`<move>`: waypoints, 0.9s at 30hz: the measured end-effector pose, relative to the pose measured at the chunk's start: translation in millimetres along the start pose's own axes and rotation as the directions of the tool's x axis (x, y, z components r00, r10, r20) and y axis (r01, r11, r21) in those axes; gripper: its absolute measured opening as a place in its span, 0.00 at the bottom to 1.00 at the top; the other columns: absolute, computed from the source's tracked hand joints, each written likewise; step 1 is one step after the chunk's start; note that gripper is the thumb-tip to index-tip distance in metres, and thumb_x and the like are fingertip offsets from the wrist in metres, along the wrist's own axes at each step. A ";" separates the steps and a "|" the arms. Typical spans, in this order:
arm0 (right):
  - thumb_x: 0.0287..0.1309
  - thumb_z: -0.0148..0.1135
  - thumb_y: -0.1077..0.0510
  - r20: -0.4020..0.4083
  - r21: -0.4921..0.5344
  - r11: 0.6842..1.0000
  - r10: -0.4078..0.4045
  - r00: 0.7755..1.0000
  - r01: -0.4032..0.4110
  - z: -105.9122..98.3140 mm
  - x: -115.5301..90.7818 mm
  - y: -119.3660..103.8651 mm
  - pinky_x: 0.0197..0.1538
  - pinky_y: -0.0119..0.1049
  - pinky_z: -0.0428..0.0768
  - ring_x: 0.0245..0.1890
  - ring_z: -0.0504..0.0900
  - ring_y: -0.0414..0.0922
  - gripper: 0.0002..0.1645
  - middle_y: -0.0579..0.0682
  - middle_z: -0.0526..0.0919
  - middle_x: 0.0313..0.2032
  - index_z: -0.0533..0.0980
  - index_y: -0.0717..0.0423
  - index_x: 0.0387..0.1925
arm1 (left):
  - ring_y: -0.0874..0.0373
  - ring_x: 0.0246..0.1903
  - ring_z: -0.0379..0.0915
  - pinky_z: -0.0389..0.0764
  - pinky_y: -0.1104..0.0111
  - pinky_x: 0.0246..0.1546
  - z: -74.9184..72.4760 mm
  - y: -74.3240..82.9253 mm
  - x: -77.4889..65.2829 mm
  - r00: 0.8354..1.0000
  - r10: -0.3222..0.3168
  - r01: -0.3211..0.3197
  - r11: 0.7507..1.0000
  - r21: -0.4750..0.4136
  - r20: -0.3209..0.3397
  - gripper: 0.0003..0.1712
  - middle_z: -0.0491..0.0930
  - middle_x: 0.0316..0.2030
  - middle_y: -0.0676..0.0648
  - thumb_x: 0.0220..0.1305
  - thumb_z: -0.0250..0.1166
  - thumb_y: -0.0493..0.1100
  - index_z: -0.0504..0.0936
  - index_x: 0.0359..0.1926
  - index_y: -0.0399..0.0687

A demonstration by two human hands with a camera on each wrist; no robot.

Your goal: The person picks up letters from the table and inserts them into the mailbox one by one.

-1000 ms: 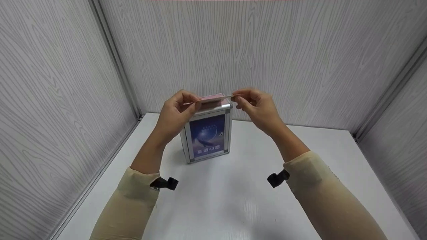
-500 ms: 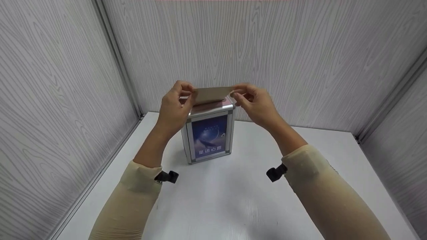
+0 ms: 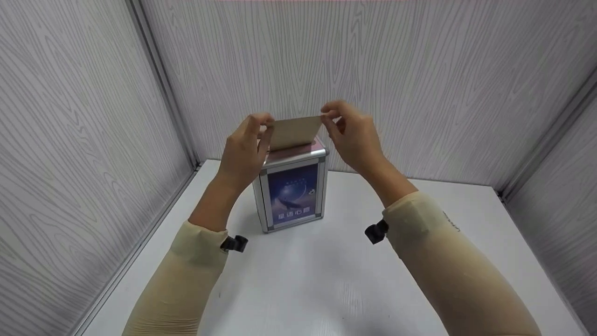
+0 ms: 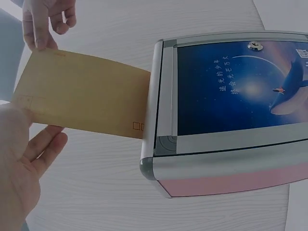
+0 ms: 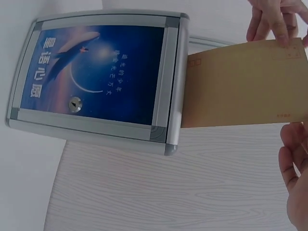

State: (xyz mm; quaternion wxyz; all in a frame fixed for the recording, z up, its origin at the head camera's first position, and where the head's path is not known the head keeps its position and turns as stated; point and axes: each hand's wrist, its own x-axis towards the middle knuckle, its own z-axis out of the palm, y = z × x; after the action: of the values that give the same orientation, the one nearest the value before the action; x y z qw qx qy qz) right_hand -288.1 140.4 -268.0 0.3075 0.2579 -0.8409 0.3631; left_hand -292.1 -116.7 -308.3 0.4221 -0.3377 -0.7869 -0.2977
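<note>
A brown paper envelope stands on edge over the pink top of a silver-framed suggestion box. My left hand pinches its left edge between thumb and fingers. At the upper right corner, my right hand pinches it. In the left wrist view, the envelope shows printed orange squares near the end at the box. That lower edge is hidden behind the box's top rim. The right wrist view shows the blue whale poster and round key lock on the box's front.
The box stands upright on a white table, close to the grey wood-grain back wall. Side walls rise at left and right. A black wrist-camera mount sits on each sleeve.
The envelope has tipped from nearly flat, seen edge-on, to standing with its broad face toward me. Both hands have risen, the right one further, still gripping it.
</note>
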 end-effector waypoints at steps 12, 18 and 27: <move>0.78 0.62 0.61 0.012 -0.116 0.993 -0.037 0.999 0.038 23.5 -5.0 18.6 0.40 0.46 0.88 0.36 0.90 0.51 0.04 0.57 0.93 0.46 0.82 0.54 0.49 | 0.44 0.42 0.84 0.85 0.53 0.45 7.3 -10.3 -14.9 0.998 -0.058 0.054 0.989 0.135 0.022 0.07 0.88 0.44 0.40 0.86 0.56 0.44 0.75 0.54 0.47; 0.78 0.63 0.62 0.050 -0.107 0.994 0.021 0.999 -0.015 32.4 -11.5 30.6 0.44 0.42 0.85 0.38 0.86 0.49 0.04 0.53 0.92 0.48 0.82 0.54 0.48 | 0.44 0.45 0.85 0.85 0.51 0.47 13.2 -13.8 -23.9 0.990 -0.118 0.103 0.981 0.167 0.083 0.08 0.89 0.44 0.42 0.84 0.59 0.44 0.80 0.54 0.47; 0.76 0.65 0.62 0.083 -0.067 0.992 0.116 0.990 -0.110 50.8 -27.9 45.6 0.47 0.41 0.87 0.43 0.85 0.49 0.04 0.53 0.85 0.48 0.83 0.54 0.47 | 0.46 0.45 0.81 0.82 0.54 0.50 21.7 -14.9 -40.3 0.986 -0.139 0.116 0.969 0.216 0.094 0.07 0.87 0.45 0.45 0.81 0.63 0.43 0.87 0.48 0.47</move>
State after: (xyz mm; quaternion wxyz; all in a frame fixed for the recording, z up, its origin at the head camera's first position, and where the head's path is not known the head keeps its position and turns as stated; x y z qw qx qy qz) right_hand -315.9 134.7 -336.0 0.2577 0.2155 -0.8775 0.3421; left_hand -297.1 -120.5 -356.0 0.3919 -0.2555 -0.8558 -0.2207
